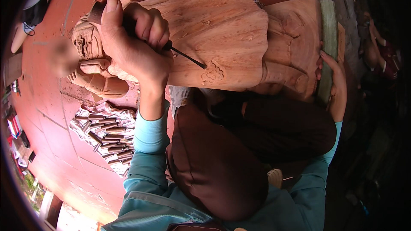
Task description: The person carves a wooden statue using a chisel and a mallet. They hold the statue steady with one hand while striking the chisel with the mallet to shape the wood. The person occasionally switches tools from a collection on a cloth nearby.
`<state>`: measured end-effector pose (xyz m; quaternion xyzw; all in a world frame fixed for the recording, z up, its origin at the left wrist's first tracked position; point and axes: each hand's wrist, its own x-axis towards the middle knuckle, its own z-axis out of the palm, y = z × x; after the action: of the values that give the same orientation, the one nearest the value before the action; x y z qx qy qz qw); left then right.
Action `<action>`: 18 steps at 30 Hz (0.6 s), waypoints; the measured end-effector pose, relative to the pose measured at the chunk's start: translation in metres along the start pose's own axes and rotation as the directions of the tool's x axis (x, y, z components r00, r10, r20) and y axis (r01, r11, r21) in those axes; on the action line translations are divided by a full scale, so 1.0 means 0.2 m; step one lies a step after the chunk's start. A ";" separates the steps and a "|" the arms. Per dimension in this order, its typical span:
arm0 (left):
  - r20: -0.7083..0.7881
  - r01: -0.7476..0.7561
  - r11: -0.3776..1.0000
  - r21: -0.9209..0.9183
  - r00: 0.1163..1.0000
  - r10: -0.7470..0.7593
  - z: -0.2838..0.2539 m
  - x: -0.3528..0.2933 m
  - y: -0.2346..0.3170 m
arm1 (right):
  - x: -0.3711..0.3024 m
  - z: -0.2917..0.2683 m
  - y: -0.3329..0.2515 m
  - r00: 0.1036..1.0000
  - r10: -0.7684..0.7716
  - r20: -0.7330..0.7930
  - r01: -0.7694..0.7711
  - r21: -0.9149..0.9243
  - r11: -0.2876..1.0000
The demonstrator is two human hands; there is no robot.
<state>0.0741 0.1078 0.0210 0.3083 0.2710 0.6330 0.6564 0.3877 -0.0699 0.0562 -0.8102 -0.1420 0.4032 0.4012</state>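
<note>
A large carved wooden figure (239,30) lies across in front of me, its head end to the left and its base to the right. My left hand (137,42) is closed round the dark handle of a carving chisel (187,56). The chisel's thin blade slants down to the right, its tip at the robe beside a small cloud-shaped relief (212,73). At the figure's base, my right hand (336,77) wraps round a greenish wooden strip (329,38), fingers against the base side. Part of the chisel handle is hidden by my fingers.
Several dark-handled chisels (113,137) lie on a striped cloth (92,113) left of my folded legs (222,158). Red tiled floor (51,102) spreads to the left. Another person's legs (379,51) show at the far right, in shadow.
</note>
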 end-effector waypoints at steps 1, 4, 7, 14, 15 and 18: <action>0.029 0.029 1.000 -0.012 0.999 -0.029 0.00 0.01 -0.01 | 0.00 0.00 0.00 1.000 0.002 -0.008 -0.002 -0.004 1.000; -0.043 0.122 0.986 0.110 0.992 -0.118 0.07 0.07 -0.05 | -0.01 0.00 -0.01 1.000 0.003 -0.006 -0.003 -0.001 1.000; -0.061 0.289 0.947 0.140 0.957 -0.283 0.14 0.12 -0.08 | -0.01 0.00 -0.01 1.000 0.002 -0.006 -0.002 0.021 1.000; 0.477 0.569 0.649 -0.505 0.811 -0.339 -0.17 0.25 -0.09 | 0.01 -0.03 0.01 1.000 -0.005 0.008 0.005 0.028 1.000; 0.310 0.407 0.827 -0.388 0.902 -0.299 -0.17 0.22 -0.08 | 0.00 -0.02 0.00 1.000 0.007 0.006 -0.008 0.033 0.999; 0.009 0.201 0.979 -0.030 0.979 -0.201 -0.05 0.16 -0.06 | 0.01 -0.02 0.00 1.000 0.002 0.020 -0.002 0.039 0.999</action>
<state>0.0754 0.1396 0.0061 0.2709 0.2891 0.5665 0.7225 0.3910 -0.0710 0.0563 -0.7983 -0.1372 0.4142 0.4152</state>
